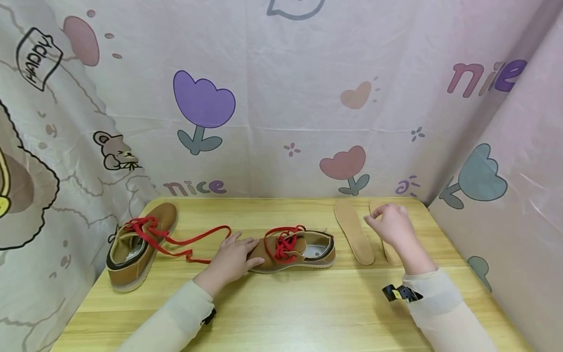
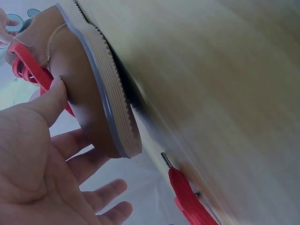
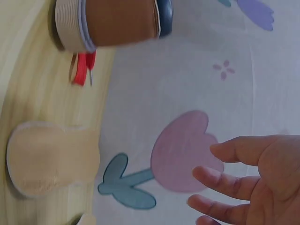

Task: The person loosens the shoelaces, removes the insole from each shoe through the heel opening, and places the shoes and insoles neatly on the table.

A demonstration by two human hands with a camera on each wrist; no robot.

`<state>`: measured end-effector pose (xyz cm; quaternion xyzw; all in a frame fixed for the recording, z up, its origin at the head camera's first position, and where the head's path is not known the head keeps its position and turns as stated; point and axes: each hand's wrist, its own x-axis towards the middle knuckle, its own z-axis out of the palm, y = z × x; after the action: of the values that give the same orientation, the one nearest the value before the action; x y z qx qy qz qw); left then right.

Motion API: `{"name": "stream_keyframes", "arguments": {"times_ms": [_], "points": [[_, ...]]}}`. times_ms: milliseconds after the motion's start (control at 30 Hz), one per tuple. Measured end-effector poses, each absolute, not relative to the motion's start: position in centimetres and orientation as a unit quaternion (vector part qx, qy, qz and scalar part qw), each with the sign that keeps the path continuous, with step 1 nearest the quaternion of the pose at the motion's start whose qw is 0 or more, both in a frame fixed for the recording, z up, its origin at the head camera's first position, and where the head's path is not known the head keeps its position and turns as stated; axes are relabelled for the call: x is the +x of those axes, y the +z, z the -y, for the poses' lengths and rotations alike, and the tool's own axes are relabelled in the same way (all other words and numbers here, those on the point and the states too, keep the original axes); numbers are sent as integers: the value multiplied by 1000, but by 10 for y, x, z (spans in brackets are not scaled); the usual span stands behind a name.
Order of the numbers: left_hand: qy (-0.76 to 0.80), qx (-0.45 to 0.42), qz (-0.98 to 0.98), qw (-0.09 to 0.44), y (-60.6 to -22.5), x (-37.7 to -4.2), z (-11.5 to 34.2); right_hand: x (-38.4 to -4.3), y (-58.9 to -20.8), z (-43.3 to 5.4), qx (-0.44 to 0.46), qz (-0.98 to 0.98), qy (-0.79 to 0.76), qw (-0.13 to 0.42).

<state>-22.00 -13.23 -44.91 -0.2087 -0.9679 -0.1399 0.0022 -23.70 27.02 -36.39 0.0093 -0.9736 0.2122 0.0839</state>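
A brown shoe (image 1: 268, 256) with red laces lies on the table with its toe to the left. My left hand (image 1: 233, 259) holds it by the toe, and in the left wrist view the thumb (image 2: 56, 96) lies on the near side with two fingers behind. Above the right part of the table, my right hand (image 1: 391, 225) hovers with nothing in it; its fingers are loosely bent and apart in the right wrist view. Below it lies a tan insole (image 1: 390, 253), partly hidden by the hand. Another tan insole (image 1: 354, 232) lies flat between that one and the shoe's heel.
A second brown shoe (image 1: 145, 249) with red laces stands at the table's left side. Its loose lace ends (image 1: 198, 239) trail toward my left hand. A printed curtain (image 1: 272, 98) hangs behind the wooden table (image 1: 299, 313) and along both sides.
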Motion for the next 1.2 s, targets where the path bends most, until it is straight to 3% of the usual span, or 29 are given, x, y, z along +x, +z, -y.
{"name": "stream_keyframes", "arguments": {"times_ms": [400,1200], "points": [[-135,-214,968,7,-450,-220,134,-231,-382,-238,78,969,199,128],[-179,-213,960,-30,-451,-233,138,-227,-412,-194,121,970,194,83]]}}
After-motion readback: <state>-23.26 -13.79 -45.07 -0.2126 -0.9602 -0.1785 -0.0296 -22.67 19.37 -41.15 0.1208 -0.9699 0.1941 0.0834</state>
